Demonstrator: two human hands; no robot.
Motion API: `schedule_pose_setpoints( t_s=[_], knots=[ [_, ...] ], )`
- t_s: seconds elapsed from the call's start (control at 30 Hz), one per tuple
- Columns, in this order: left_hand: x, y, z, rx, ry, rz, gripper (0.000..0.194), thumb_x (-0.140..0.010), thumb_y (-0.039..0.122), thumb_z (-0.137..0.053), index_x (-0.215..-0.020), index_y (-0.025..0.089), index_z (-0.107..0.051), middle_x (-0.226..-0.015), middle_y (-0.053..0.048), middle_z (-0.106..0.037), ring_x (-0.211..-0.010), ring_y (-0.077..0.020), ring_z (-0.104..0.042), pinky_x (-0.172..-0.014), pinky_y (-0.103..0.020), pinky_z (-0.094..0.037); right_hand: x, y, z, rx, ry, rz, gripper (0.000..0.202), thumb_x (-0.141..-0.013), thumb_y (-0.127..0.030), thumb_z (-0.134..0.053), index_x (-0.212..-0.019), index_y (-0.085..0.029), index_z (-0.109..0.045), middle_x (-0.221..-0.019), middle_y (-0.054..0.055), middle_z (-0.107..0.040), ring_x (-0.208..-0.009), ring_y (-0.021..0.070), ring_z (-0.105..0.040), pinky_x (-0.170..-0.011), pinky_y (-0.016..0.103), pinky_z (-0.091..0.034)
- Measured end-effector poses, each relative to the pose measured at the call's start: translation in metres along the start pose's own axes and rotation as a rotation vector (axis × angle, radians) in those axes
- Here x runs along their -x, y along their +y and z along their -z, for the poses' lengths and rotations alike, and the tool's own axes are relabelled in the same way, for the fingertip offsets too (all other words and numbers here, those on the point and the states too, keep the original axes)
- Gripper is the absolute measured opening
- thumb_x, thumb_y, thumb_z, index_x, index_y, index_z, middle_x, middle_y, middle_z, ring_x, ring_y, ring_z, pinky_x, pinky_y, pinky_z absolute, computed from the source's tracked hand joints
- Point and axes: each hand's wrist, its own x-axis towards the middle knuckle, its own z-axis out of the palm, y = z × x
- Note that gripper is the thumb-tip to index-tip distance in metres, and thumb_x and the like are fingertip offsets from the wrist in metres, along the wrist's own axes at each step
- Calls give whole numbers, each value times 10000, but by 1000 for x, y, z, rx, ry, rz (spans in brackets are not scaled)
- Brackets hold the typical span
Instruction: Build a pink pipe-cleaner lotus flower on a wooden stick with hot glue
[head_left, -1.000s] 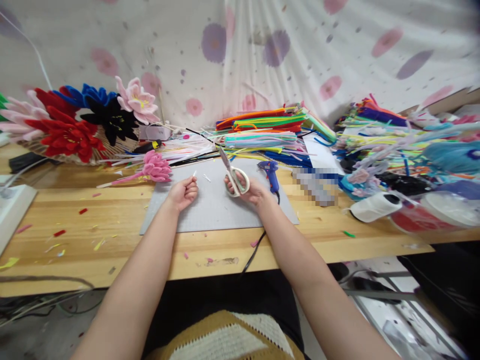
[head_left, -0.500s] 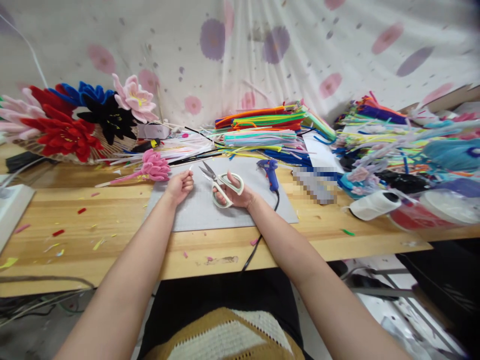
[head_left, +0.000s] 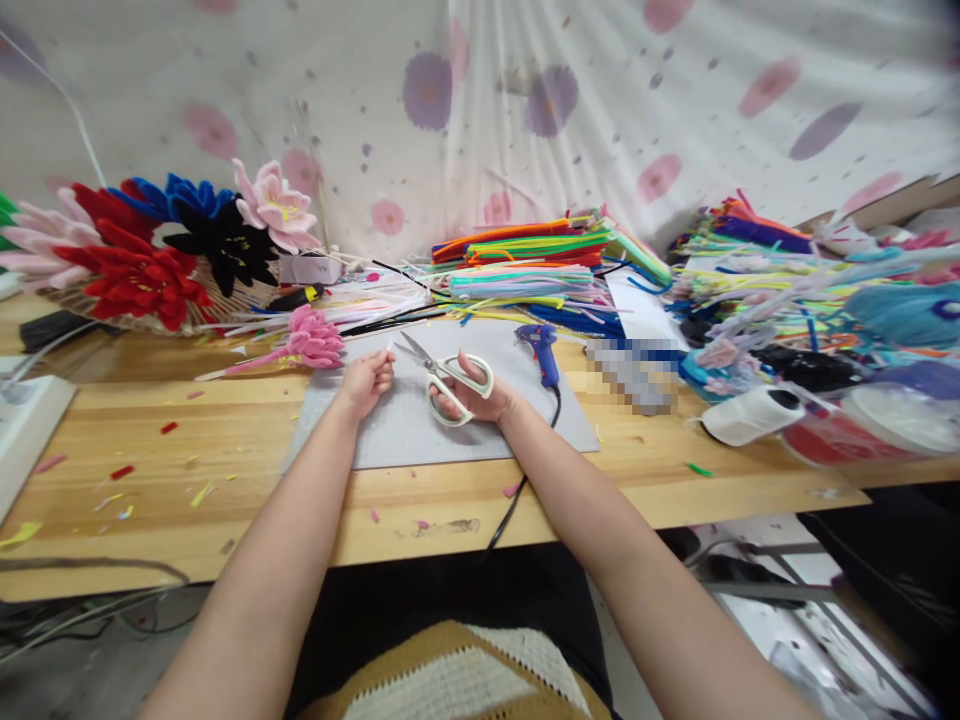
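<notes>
My right hand [head_left: 480, 392] has its fingers through the white handles of a pair of scissors [head_left: 459, 388]. The grey blades point up and left, slightly parted at the tips. My left hand [head_left: 367, 384] is closed, with a small white piece [head_left: 391, 343] sticking up from its fingertips, close to the blade tips. Both hands are over a grey board [head_left: 405, 440] on the wooden table. A pink pipe-cleaner flower [head_left: 315, 338] lies just beyond my left hand, at the board's corner. On the board's right side rests a blue glue gun [head_left: 541, 352].
Red, blue, black and pink flowers [head_left: 142, 285] stand at the left. Bundles of coloured pipe cleaners [head_left: 525, 245] line the back. At the right are a white spool [head_left: 750, 415] and more pipe cleaners. A black cord [head_left: 517, 490] crosses the table's front edge.
The view has shifted slightly. My left hand and the scissors in my right hand are a little closer together, with the blade tips nearer the white piece.
</notes>
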Motion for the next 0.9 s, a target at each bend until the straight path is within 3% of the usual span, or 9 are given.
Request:
schedule_pose_setpoints(
  t_s=[0.17, 0.6, 0.9],
  knots=[
    [0, -2, 0, -12, 47, -39, 175, -793, 164, -489, -625, 122, -465, -439, 101, -196, -319, -5, -180, -327, -111, -120, 0, 0, 2, -5, -40, 35, 706, -764, -715, -213, -845, -98, -547, -535, 11, -501, -462, 97, -432, -443, 209, -310],
    [-2, -6, 2, -139, -22, -76, 177, -762, 186, -533, -606, 117, -487, -425, 97, -209, -328, -7, -177, -337, -119, -116, -3, 2, 5, -32, -99, 29, 713, -790, -689, -170, -853, -85, -542, -540, 17, -507, -458, 95, -441, -439, 212, -322],
    [-2, -9, 2, -246, -42, -114, 187, -703, 250, -574, -593, 121, -496, -428, 93, -219, -343, -12, -173, -347, -136, -113, -4, 2, 2, -47, -65, 51, 688, -822, -647, -132, -825, -88, -532, -508, 2, -469, -434, 83, -422, -415, 196, -305]
  ],
)
